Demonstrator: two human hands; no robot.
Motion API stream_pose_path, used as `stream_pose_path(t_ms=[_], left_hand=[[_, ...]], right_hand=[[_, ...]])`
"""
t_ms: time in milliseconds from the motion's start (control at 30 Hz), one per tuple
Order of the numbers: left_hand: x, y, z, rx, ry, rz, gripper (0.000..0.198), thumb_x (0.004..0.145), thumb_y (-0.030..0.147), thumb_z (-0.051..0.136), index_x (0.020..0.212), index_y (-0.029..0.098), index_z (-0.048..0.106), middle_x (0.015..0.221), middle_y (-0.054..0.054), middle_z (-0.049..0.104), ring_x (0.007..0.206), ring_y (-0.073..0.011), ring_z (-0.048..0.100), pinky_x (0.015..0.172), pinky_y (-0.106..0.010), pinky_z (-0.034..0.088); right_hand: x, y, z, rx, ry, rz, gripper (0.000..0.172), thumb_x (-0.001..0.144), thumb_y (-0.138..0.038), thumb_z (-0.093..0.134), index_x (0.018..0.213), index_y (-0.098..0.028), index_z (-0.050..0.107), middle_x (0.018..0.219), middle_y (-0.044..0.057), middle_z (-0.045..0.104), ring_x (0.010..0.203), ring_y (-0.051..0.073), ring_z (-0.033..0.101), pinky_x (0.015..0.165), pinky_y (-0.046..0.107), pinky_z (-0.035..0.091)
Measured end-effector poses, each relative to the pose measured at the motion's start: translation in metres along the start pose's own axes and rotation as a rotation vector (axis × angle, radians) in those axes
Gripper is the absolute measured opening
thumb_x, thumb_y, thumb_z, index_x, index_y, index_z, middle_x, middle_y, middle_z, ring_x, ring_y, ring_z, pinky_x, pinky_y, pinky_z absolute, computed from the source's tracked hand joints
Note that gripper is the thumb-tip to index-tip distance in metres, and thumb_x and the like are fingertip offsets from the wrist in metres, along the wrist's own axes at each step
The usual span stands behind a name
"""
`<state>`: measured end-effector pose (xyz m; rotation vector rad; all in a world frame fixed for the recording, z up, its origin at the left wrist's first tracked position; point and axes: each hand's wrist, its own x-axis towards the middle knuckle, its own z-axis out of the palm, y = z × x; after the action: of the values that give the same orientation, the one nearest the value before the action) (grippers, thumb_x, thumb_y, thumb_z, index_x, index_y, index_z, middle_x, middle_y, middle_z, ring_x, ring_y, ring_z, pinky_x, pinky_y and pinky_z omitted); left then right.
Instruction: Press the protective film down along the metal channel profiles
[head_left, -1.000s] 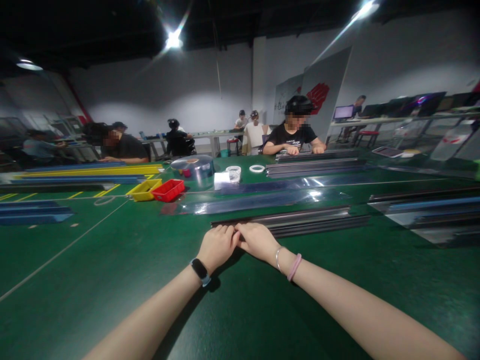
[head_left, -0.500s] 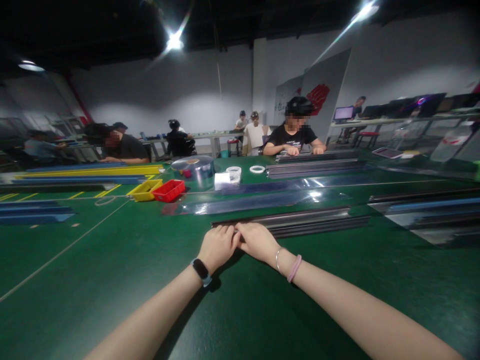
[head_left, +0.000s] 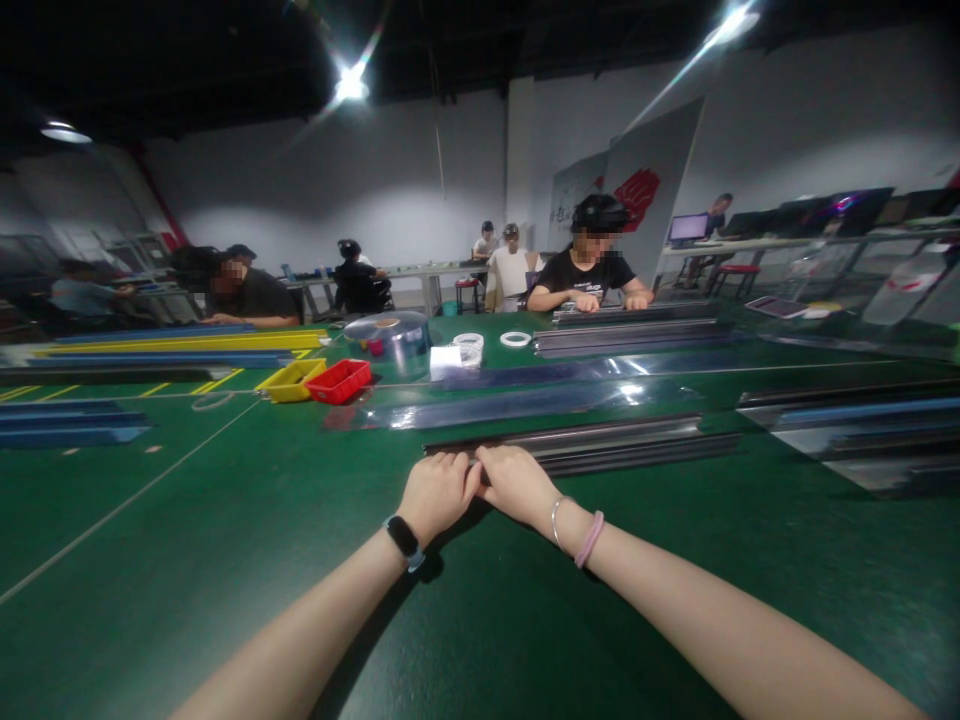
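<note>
My left hand (head_left: 437,492) is closed at the left end of a long dark profile strip (head_left: 622,432), with its fingers curled over the near side. Right beside it, my right hand (head_left: 517,485) is also closed on the strip, thumb and fingers touching my left hand. The fingertips and the part of the strip under them are hidden. A second dark strip (head_left: 652,455) lies parallel on the near side, running to the right. Just beyond the strips is a clear plastic sheet strip (head_left: 495,405), flat on the green table (head_left: 360,630).
A red bin (head_left: 339,382) and a yellow bin (head_left: 292,382) stand left of the sheet. Beyond lie a roll of clear film (head_left: 386,335) and a white tape ring (head_left: 515,340). Blue and dark strips (head_left: 877,415) lie right. A co-worker (head_left: 592,270) handles strips opposite.
</note>
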<state>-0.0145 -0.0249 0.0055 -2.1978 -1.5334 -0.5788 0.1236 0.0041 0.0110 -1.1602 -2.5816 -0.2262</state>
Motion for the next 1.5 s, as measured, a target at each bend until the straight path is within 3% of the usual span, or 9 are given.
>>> stream_pose_path(t_ms=[467,800,1133,1500], left_hand=[[0.000,0.000,0.002,0.019,0.002,-0.015,0.036,0.084,0.036,0.029,0.066,0.015,0.052,0.063,-0.006,0.057,0.062,-0.0158,0.053,0.059,-0.026,0.036],[-0.001,-0.007,0.005,0.047,0.031,-0.100,0.040,0.084,0.037,0.027,0.062,0.015,0.053,0.062,-0.007,0.059,0.060,-0.0166,0.053,0.056,-0.027,0.034],[0.001,-0.001,0.000,0.042,0.015,-0.013,0.035,0.084,0.035,0.029,0.065,0.017,0.052,0.064,-0.005,0.057,0.064,-0.0167,0.052,0.059,-0.028,0.033],[0.000,-0.003,0.004,0.051,-0.022,-0.049,0.040,0.085,0.039,0.025,0.065,0.016,0.052,0.063,-0.005,0.057,0.063,-0.0172,0.051,0.058,-0.028,0.032]], right_hand=[[0.000,0.002,-0.003,0.004,-0.004,-0.006,0.019,0.080,-0.033,0.038,0.082,-0.015,0.046,0.076,0.007,0.057,0.074,0.017,0.053,0.068,0.028,0.034],[-0.003,0.013,-0.001,0.019,0.035,-0.040,0.042,0.078,-0.053,0.032,0.084,-0.015,0.050,0.077,0.008,0.058,0.076,0.018,0.052,0.069,0.029,0.034],[-0.002,0.010,0.001,-0.006,0.041,-0.052,0.025,0.079,-0.040,0.040,0.080,-0.016,0.048,0.075,0.006,0.056,0.073,0.017,0.050,0.066,0.027,0.034],[-0.002,0.012,0.007,-0.012,0.041,-0.022,0.028,0.079,-0.042,0.039,0.079,-0.016,0.048,0.071,0.006,0.056,0.073,0.017,0.052,0.068,0.028,0.035]])
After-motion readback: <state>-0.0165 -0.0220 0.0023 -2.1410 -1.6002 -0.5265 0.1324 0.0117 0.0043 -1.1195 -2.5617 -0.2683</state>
